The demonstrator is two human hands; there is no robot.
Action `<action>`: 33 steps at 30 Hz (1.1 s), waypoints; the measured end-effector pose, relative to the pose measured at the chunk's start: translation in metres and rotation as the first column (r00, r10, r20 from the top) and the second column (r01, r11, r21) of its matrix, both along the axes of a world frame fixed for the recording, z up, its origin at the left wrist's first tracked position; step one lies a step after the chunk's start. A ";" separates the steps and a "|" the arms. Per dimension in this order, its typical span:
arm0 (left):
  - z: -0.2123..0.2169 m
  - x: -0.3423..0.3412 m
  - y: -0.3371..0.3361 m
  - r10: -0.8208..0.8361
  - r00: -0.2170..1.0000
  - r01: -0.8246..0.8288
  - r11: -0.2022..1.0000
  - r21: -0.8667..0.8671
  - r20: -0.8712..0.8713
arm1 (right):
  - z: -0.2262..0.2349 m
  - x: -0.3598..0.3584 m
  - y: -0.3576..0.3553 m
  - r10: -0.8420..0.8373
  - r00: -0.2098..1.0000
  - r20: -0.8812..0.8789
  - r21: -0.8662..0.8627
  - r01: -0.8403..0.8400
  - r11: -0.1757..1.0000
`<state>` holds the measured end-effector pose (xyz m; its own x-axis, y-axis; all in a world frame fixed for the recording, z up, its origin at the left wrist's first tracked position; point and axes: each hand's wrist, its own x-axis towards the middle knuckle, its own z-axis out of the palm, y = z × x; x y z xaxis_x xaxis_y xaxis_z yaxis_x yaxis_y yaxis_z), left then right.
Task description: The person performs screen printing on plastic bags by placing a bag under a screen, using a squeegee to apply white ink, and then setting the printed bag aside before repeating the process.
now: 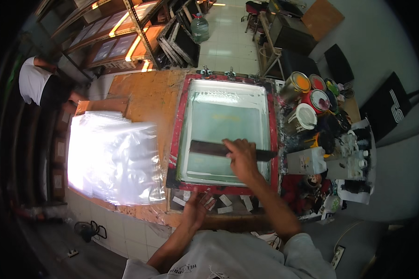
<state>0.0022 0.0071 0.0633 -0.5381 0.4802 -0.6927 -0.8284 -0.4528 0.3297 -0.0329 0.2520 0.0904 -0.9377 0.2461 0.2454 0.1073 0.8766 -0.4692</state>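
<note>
My right hand point(242, 158) is closed round a long dark squeegee point(207, 148). The squeegee lies crosswise over the lower half of a screen printing frame point(174, 156) with red, paint-stained edges. White ink lines the border of its pale green mesh point(219, 165), and a faint yellowish mark shows in the mesh's upper part. My left hand point(199, 208) is at the frame's front edge, palm turned up and fingers apart. Its fingertips reach the red edge; whether they touch it I cannot tell.
Clear plastic sheets point(121, 158) are piled left of the frame on the wooden table point(146, 90). Paint cans point(295, 86) and plastic bottles point(307, 160) crowd the right side. Hinge clamps point(206, 72) hold the frame's far edge. A person in white point(35, 81) bends by the shelves.
</note>
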 end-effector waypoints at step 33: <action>-0.044 0.004 -0.001 -0.113 0.991 0.090 0.959 -0.271 -0.072 | -0.037 0.065 -0.090 -0.058 0.995 0.075 0.244 0.038 0.969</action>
